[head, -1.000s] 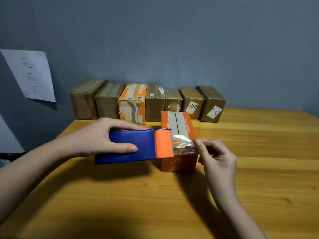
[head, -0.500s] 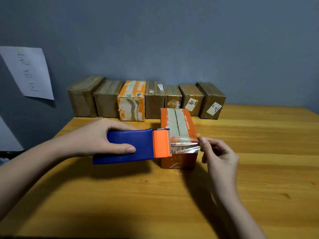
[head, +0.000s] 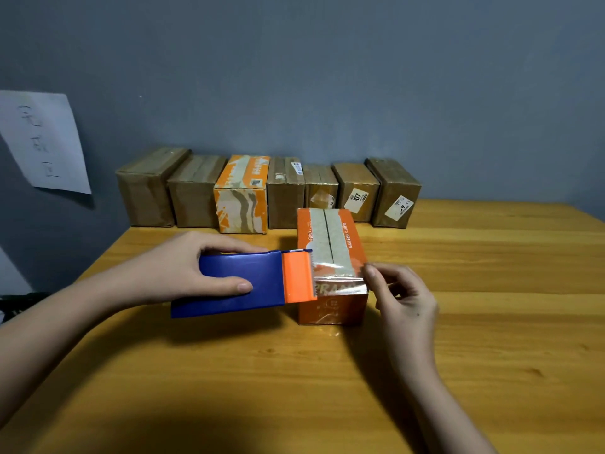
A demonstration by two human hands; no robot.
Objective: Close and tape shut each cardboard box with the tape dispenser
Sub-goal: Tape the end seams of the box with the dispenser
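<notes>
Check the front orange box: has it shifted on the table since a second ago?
No. The orange box keeps the same offset from the row of boxes at the wall; only the camera view drifted.

dim, soft shadows, wide-angle warp

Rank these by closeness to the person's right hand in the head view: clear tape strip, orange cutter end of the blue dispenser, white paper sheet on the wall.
1. Clear tape strip, pinched at the right hand.
2. Orange cutter end, left of it.
3. White paper sheet, far left on the wall.
</notes>
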